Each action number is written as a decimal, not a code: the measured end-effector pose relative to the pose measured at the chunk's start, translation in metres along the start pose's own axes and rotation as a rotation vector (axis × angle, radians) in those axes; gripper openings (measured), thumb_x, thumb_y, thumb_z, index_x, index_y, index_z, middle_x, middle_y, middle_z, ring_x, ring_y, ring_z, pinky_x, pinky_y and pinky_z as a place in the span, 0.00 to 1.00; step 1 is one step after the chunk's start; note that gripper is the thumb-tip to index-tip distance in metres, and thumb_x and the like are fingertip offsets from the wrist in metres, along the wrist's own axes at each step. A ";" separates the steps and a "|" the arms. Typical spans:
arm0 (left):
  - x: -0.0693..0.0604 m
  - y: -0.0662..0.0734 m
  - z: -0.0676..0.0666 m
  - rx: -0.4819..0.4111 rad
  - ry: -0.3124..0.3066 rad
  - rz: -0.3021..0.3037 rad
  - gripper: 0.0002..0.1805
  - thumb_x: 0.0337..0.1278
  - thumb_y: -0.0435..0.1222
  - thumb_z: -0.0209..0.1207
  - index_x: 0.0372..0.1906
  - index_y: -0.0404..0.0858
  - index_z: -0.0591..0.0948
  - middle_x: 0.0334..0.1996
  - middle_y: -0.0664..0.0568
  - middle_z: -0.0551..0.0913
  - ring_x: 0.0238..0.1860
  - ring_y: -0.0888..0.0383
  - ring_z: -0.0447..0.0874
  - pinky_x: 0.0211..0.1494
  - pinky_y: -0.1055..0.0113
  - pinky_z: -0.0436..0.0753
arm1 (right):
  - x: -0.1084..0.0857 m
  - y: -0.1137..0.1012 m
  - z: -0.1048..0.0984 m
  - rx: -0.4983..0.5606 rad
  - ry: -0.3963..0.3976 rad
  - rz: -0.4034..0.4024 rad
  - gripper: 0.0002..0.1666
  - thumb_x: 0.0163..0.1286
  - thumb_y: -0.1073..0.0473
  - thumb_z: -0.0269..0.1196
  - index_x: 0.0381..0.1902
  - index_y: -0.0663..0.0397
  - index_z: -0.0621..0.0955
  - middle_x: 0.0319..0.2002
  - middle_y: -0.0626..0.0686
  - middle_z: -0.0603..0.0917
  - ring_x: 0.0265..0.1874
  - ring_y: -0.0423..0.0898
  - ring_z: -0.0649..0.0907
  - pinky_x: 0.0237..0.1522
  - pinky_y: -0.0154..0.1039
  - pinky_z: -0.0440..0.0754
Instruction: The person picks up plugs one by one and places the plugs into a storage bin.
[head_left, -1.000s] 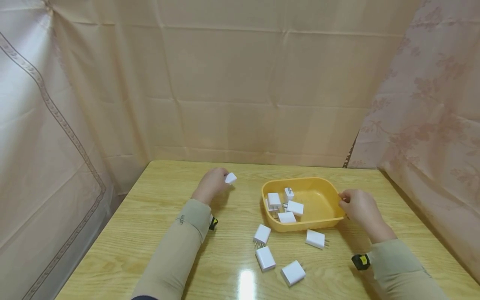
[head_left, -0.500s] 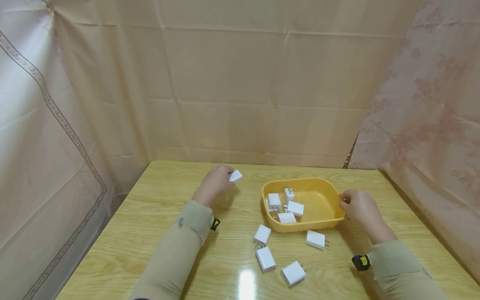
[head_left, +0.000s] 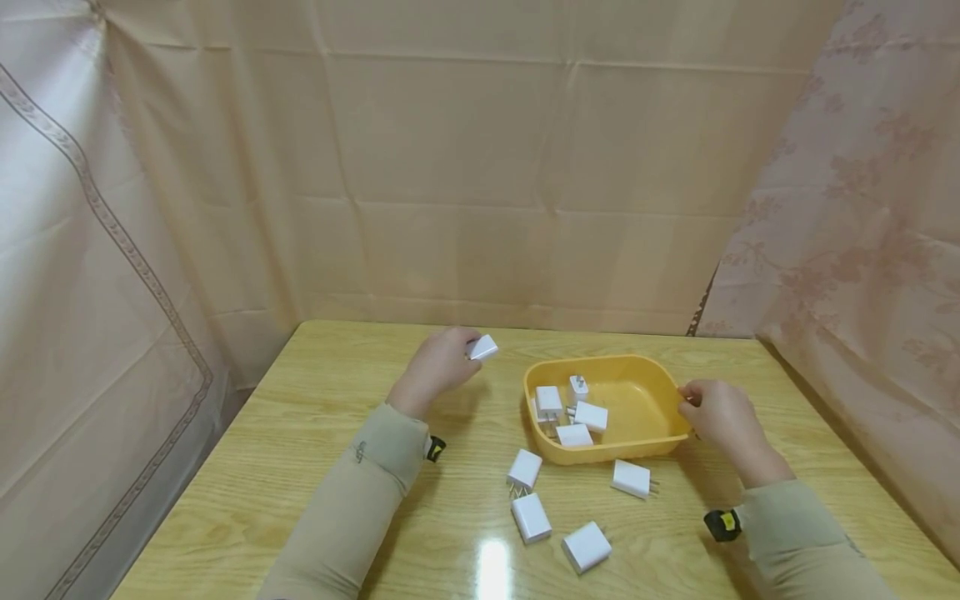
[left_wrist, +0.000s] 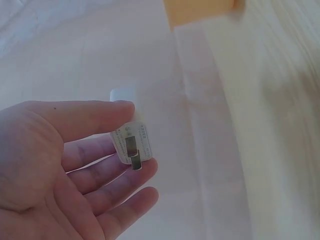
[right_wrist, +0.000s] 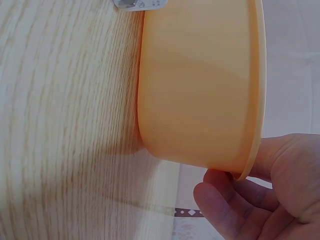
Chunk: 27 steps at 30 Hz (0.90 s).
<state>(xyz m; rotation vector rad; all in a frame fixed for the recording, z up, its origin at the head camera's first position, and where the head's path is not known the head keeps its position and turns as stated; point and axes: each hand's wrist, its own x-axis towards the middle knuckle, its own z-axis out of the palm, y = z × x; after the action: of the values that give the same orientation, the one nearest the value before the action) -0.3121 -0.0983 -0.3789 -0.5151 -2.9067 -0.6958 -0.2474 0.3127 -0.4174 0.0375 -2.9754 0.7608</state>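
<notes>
A white plug-in charger (head_left: 483, 347) is pinched between the thumb and fingers of my left hand (head_left: 437, 367), raised over the table to the left of the basket. In the left wrist view the printed face of this charger (left_wrist: 132, 142) and its metal prongs show. My right hand (head_left: 723, 421) grips the right rim of a yellow plastic basket (head_left: 645, 404); the right wrist view shows the thumb inside the rim and fingers beneath it. Several white chargers (head_left: 591, 416) lie in the left half of the basket, some partly hiding others.
In front of the basket, several more chargers lie on the wooden table (head_left: 300, 450): one charger (head_left: 632, 479) near its wall, another charger (head_left: 587, 547) closer to me, and two with prongs meeting, including a charger (head_left: 531, 517). A beige curtain (head_left: 450, 167) hangs behind.
My left hand has moved a little to the right with the charger, closer to the basket. The right hand, the basket and the other chargers have stayed in place.
</notes>
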 end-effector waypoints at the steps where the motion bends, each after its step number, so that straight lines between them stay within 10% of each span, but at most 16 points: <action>1: 0.000 0.002 0.000 0.007 0.000 0.005 0.20 0.61 0.35 0.67 0.58 0.37 0.84 0.49 0.46 0.85 0.44 0.52 0.81 0.50 0.55 0.81 | 0.000 0.000 0.000 -0.001 -0.001 0.002 0.19 0.69 0.68 0.60 0.53 0.77 0.80 0.40 0.68 0.85 0.22 0.46 0.80 0.24 0.41 0.82; 27: 0.001 0.027 0.013 0.004 -0.042 0.074 0.20 0.62 0.36 0.67 0.59 0.38 0.83 0.52 0.47 0.85 0.50 0.53 0.82 0.54 0.57 0.81 | 0.001 -0.002 0.001 0.004 -0.015 0.019 0.18 0.70 0.67 0.61 0.53 0.76 0.80 0.39 0.66 0.85 0.24 0.47 0.80 0.25 0.40 0.82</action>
<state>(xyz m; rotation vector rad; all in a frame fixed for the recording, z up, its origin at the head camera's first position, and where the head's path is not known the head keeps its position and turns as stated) -0.3039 -0.0694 -0.3788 -0.6404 -2.9105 -0.6766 -0.2480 0.3106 -0.4168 0.0149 -2.9930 0.7722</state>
